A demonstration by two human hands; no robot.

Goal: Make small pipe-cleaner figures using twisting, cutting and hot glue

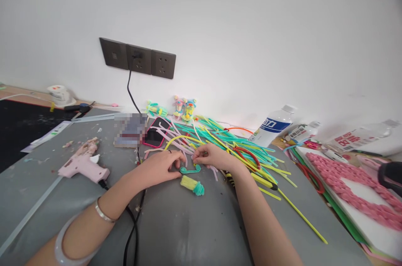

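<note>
Both my hands rest on a grey table (188,224) over a curved teal pipe cleaner (190,170). My left hand (163,165) pinches its left end with fingers closed. My right hand (212,156) pinches its right end, fingers closed too. Just in front of them lies a small yellow and teal fuzzy piece (192,185). A heap of teal, yellow and pink pipe cleaners (226,140) spreads out behind and to the right of my right hand.
A pink glue gun (83,164) lies at the left, its black cord (133,224) crossing under my left arm. A phone (156,132), small fuzzy figures (184,108), bottles (273,126) and a white board with pink twists (351,182) sit around. A wall socket (138,59) is behind.
</note>
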